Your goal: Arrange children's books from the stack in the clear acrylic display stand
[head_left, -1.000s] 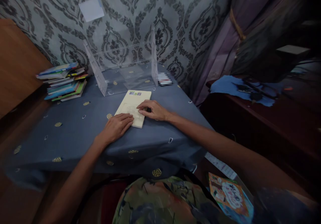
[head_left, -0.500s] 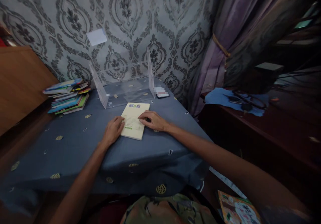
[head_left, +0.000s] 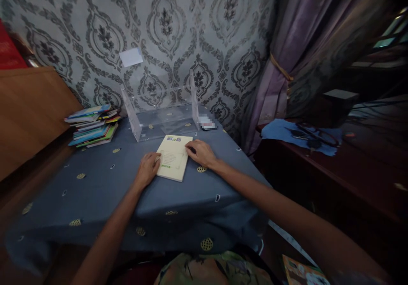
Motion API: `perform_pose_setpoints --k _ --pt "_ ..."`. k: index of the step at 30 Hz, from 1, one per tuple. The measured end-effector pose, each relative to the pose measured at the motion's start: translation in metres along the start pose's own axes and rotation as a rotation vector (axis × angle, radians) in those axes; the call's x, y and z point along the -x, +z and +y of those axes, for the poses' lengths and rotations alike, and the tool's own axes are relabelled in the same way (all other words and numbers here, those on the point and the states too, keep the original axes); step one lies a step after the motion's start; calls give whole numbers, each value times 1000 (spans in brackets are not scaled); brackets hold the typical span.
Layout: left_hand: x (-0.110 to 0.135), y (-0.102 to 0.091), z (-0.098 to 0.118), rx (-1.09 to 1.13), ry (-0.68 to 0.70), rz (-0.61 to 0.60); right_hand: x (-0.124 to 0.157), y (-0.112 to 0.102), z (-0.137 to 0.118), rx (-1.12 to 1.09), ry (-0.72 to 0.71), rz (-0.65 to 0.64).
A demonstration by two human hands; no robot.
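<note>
A cream-covered book (head_left: 174, 157) lies closed on the blue tablecloth, with small pictures along its top and a pale printed panel with a green label lower down. My left hand (head_left: 148, 168) grips its left edge, thumb resting on the cover and fingers curled. At the upper right edge, my right hand (head_left: 201, 152) has thumb and forefinger closed together on the book's side; the exact contact is too small to make out. Just behind the book stands a clear acrylic rack (head_left: 136, 125) with two upright side panels.
A stack of books (head_left: 94, 127) sits at the table's left, beside a wooden panel (head_left: 32, 106). Right of the rack lies a blurred-out packet (head_left: 207, 123). A dark red bench (head_left: 360, 166) with a blue cloth (head_left: 277, 131) is at right. An orange book (head_left: 302, 272) lies low at right.
My right hand has shifted from over the cover out to the book's right edge. My left hand stays at the left edge. The whole view has moved slightly.
</note>
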State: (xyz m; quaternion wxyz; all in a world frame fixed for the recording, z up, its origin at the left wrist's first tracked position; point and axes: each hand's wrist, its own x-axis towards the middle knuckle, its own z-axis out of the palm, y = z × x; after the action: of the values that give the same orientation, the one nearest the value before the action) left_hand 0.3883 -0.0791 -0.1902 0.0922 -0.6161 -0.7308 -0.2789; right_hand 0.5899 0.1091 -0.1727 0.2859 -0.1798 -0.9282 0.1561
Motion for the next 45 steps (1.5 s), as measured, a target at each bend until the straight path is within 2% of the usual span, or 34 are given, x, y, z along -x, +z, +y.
perform_pose_setpoints --k 4,12,17,22,32,45 --pt "0 -2 2 13 3 12 1 -1 1 47 48 -18" --pt "1 -8 6 82 -56 36 0 -3 4 -33 92 -24" --pt "3 -9 15 132 -44 43 3 -1 13 -105 68 -1" --pt "6 -2 25 65 -49 47 7 0 20 -212 16 24" --pt "16 4 17 -14 5 -10 3 -4 21 -344 106 4" --pt "17 -1 14 99 34 21 1 -5 19 -379 138 -37"
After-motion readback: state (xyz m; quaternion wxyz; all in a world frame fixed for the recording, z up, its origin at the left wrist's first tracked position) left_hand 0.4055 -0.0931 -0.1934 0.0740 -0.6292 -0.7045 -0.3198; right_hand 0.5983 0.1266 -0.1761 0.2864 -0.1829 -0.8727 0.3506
